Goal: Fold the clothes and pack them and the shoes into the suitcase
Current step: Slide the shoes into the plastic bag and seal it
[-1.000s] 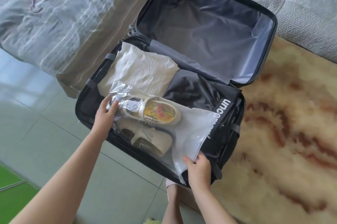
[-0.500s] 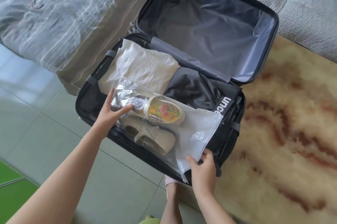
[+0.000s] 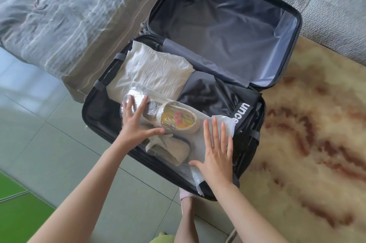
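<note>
Suitcase (image 3: 93, 124) lies open on the floor, between the bed (image 3: 49, 25) and a cream-and-brown rug (image 3: 316, 143). Its lid (image 3: 227, 25) is flung back, grey lining showing. Base half is packed: a folded white garment (image 3: 154, 70) at the far left and a folded black garment (image 3: 208, 94) just beside it on the right. A clear plastic bag (image 3: 198, 139) lies across the near side, overlapping both garments. Two pale shoes sit inside the bag. The upper shoe (image 3: 178, 119) shows a yellow flowered insole, and the lower shoe (image 3: 170, 149) touches it on the near side. My left hand (image 3: 136, 124) lies flat on the bag over the upper shoe's end, fingers spread, gripping nothing. My right hand (image 3: 217, 153) presses flat on the bag's slack right end, fingers straight.
</note>
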